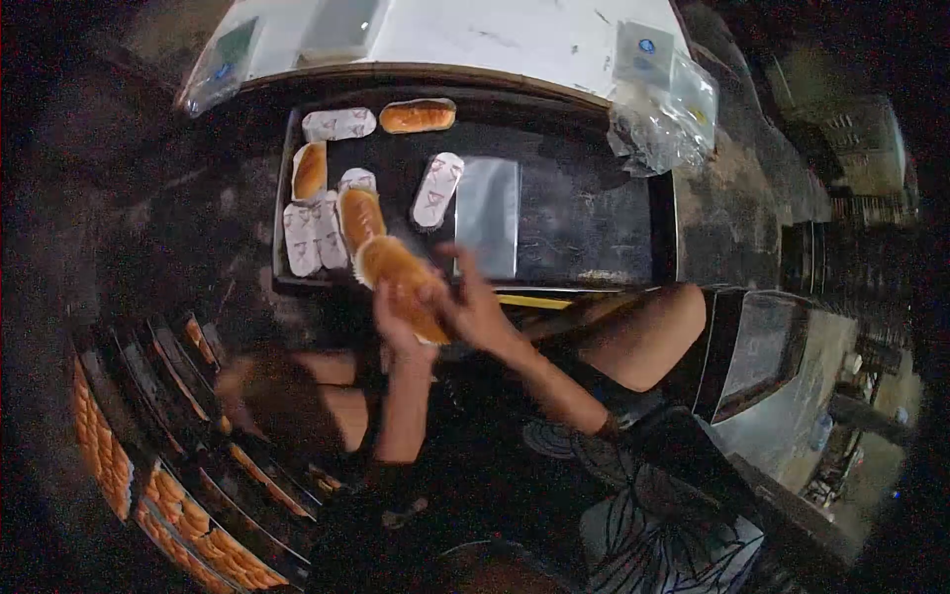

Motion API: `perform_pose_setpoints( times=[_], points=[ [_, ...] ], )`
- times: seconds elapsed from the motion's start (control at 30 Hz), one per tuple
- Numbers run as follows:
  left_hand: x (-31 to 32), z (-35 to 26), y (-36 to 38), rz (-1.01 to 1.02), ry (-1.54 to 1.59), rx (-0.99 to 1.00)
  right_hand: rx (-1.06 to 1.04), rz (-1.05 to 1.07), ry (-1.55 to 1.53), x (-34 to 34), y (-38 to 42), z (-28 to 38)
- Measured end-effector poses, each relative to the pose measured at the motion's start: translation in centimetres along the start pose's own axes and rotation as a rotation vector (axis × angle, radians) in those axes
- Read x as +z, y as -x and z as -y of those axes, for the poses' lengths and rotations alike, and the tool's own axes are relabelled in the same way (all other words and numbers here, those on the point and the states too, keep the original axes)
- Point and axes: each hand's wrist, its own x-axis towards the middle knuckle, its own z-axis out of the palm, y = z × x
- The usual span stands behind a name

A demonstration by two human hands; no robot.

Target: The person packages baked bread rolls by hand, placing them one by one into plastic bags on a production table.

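Note:
A long golden bread bun [393,265] with a pale paper liner along its edge is held up in front of me. My left hand [399,322] is closed round its near part from the left. From the right, my right hand [469,305] presses its lower fingers on the same bun, while one finger sticks up apart; motion smears this hand. Just beyond, a second bun [362,218] lies on the dark tray [584,233]. To the right of the bun, a clear plastic bag [487,213] lies flat, with a white printed paper liner [437,190] beside it.
More buns [418,116] and printed liners [338,124] line the tray's left and back. Behind is a white tabletop [475,40] with plastic bags [663,94] at its right corner. Several stacked trays of bread [188,505] stand at lower left. A bent leg [648,342] is at right.

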Motion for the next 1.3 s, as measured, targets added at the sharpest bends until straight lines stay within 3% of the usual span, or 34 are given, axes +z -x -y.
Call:
perform_pose_setpoints(
  times=[0.03, 0.07, 0.1, 0.13, 0.2, 0.23, 0.3, 0.33, 0.4, 0.43, 0.47, 0.5, 0.53, 0.57, 0.6, 0.63, 0.67, 0.7, 0.73, 0.8, 0.83, 0.87, 0.9, 0.93, 1.0, 1.03, 1.07, 1.13, 1.17, 1.2, 1.23, 1.27, 1.3],
  points=[
    [0.9, -1.6, 0.2, 0.034, -0.016, -0.001, -0.293, 0.168, -0.065, 0.4, 0.7, -1.5],
    [1.9, -2.4, 0.8, 0.065, -0.03, 0.003, -0.296, 0.164, -0.066, 0.1, 1.2, -1.1],
    [2.7, -2.0, 1.3, -0.126, -0.101, -0.085, -0.312, 0.122, 0.095, -0.5, 1.5, -0.5],
    [2.0, -0.6, 1.4, -0.11, -0.103, -0.073, -0.336, 0.076, 0.253, -1.1, 1.4, 0.0],
    [-0.7, 2.8, 1.3, -0.042, -0.528, -0.083, -0.164, 0.065, 0.377, -3.5, -1.5, -1.4],
    [0.1, 3.3, 1.2, -0.026, -0.534, -0.068, -0.071, 0.067, 0.377, -5.3, -3.9, -1.4],
    [1.1, 4.4, 1.0, 0.369, -1.288, -0.145, -0.403, -0.315, 0.307, -9.0, -8.1, 3.7],
    [0.6, 5.2, 0.3, 0.375, -1.289, -0.15, -0.53, -0.502, 0.462, -10.2, -10.9, 5.5],
    [-2.9, 7.3, -3.2, 0.539, -2.293, 1.166, -0.6, -0.636, 0.4, -10.9, -13.0, 10.6],
    [-5.9, 7.6, -5.6, 0.716, -2.39, 1.22, -0.679, -0.585, 0.381, -10.3, -13.0, 10.2],
    [-6.2, 6.8, -5.9, 0.714, -2.389, 1.235, -0.762, -0.534, 0.361, -9.7, -13.0, 9.2],
    [-6.2, 6.1, -6.0, 0.639, -2.404, 0.807, -0.706, -0.361, 0.412, -9.2, -11.5, 6.6],
    [-5.7, 5.4, -6.3, 0.558, -2.361, 0.39, -0.54, -0.189, 0.268, -8.3, -8.8, 4.1],
    [-4.9, 4.2, -6.3, 0.553, -2.359, 0.384, -0.121, 0.09, 0.236, -8.4, -5.3, 2.3],
    [-3.1, 2.6, -5.7, 0.674, -2.387, 0.33, -0.097, 0.088, 0.202, -6.8, -2.9, -3.5],
    [-1.5, 1.6, -5.1, 0.788, -2.405, 0.278, -0.026, 0.232, 0.146, -6.1, 0.4, -4.9],
    [-0.4, 1.1, -4.2, 0.765, -2.399, 0.257, 0.071, 0.292, 0.248, -5.4, 2.7, -7.2],
    [0.6, 0.8, -3.2, 0.666, -2.162, 0.176, -0.02, 0.129, 0.344, -4.8, 4.4, -5.5],
    [1.0, 0.9, -2.3, 0.566, -1.926, 0.104, -0.008, 0.153, 0.342, -4.2, 4.3, -6.6],
    [1.0, 2.1, -1.5, 0.596, -1.918, 0.091, -0.018, -0.301, 0.212, -3.2, 3.1, -7.9],
    [1.2, 2.4, -1.2, 0.558, -1.763, 0.324, 0.031, -0.209, 0.472, -3.9, 2.9, -7.3],
    [1.3, 2.6, -0.8, 0.517, -1.595, 0.541, 0.028, -0.206, 0.474, -4.3, 2.2, -5.8],
    [2.6, 2.1, 0.2, 0.339, -1.562, 0.496, 0.262, 0.017, 0.119, -4.8, 1.1, -4.4],
    [3.1, 1.9, 1.0, 0.335, -1.556, 0.497, 0.488, 0.238, -0.237, -5.5, -0.2, -3.7],
    [3.1, 1.7, 2.2, 0.368, -1.543, 0.519, 0.228, 0.645, -1.254, -5.2, -2.7, -4.8],
    [2.7, 1.6, 2.0, 0.362, -1.462, 0.645, 0.197, 0.292, -1.152, -3.5, -3.0, -3.7],
    [2.6, 1.4, 1.2, 0.355, -1.46, 0.644, 0.155, -0.047, -1.026, -1.4, -3.2, 0.0],
    [2.7, 0.2, -1.0, -0.17, -0.346, 0.318, 0.27, 0.075, -1.377, 1.9, -2.0, 2.9],
    [2.0, -2.0, -1.2, -0.025, -0.249, 0.04, 0.4, 0.196, -1.473, 3.9, -1.8, 1.0],
    [0.7, -5.8, -1.5, 0.12, -0.153, -0.234, 0.506, 0.32, -1.304, 5.1, -2.1, -1.1],
    [-5.2, -8.1, -3.6, 0.171, -0.202, -0.245, 0.519, 0.269, -1.019, 5.9, -3.1, -1.2],
    [-5.0, -8.9, -3.8, 0.169, -0.209, -0.237, 0.52, 0.218, -0.732, 6.4, -5.1, -1.2],
    [-4.2, -9.5, -3.3, -0.082, -0.187, 0.081, 0.326, -0.073, -0.247, 8.8, -8.2, -3.1]
  ],
)
